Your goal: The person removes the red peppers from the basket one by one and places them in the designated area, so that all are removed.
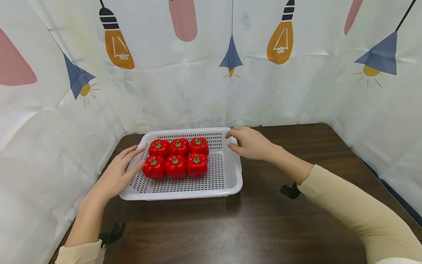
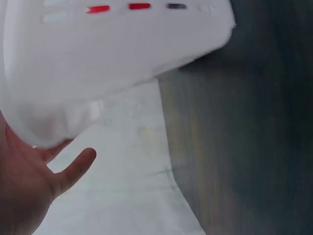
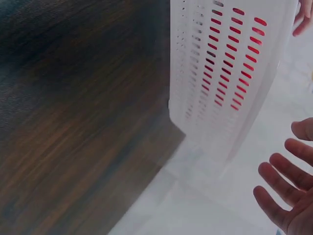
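Note:
A white perforated plastic basket (image 1: 215,190) holds several glossy red bell peppers (image 1: 176,169) with green stems, set in two rows toward its left side. My left hand (image 1: 113,178) reaches over the basket's left end, fingers extended and spread, fingertips close to the leftmost peppers. In the left wrist view, that hand (image 2: 29,183) is by the basket's corner with the thumb held apart. At the right end my right hand (image 1: 251,143) hovers by the rim, fingers slightly bent. From the right wrist view, the right hand (image 3: 293,188) has spread fingers and nothing in them.
The basket stands on a dark brown wooden table (image 1: 230,234), near its back edge. A white curtain (image 1: 197,91) printed with lamps and bulbs hangs behind and at both sides. Dark wrist mounts (image 1: 290,190) stick out from both forearms.

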